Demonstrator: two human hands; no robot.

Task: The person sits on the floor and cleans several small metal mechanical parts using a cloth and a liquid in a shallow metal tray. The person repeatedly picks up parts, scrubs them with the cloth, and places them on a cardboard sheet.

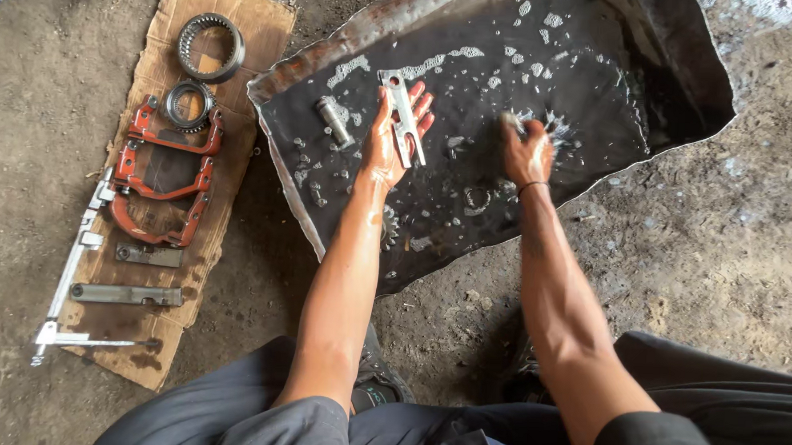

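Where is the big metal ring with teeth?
The big toothed ring lies at the top of the cardboard, far left, above a smaller ring.

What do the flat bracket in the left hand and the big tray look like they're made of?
The flat bracket in the left hand looks like bare steel: pale grey, glinting wet, with a punched hole. The tray seems to be hand-bent sheet metal, its rim dull, dented and rust-tinged. It holds dark foamy liquid.
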